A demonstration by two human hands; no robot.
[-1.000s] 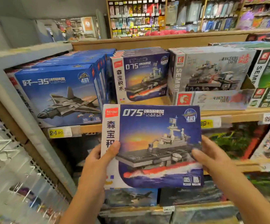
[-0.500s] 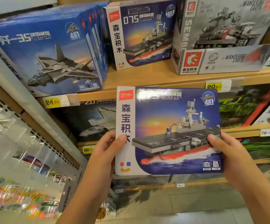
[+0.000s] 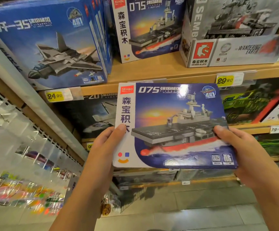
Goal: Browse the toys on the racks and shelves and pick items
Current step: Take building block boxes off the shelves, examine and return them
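both hands grasp a ship box [image 3: 173,125] in front of the shelves, its printed face toward the camera and tilted slightly. the left hand [image 3: 105,147] grips the box's left edge, thumb lying over the white strip on the front; the right hand [image 3: 240,147] grips the right edge, thumb on the front beside the pictured ship's stern. the fingers behind the box are hidden. on the upper shelf [image 3: 168,72], a jet box [image 3: 48,42] stands at the left end, a second ship box [image 3: 148,29] stands upright in the middle, and a grey box [image 3: 235,32] sits toward the right end. yellow price tags [image 3: 225,80] are stuck along the shelf's front edge. the held box covers part of the lower shelf, where a dark box [image 3: 93,114] shows at its left and a green box [image 3: 245,104] at its right. a wire rack [image 3: 27,144] with blurred coloured packets stands at the far left.
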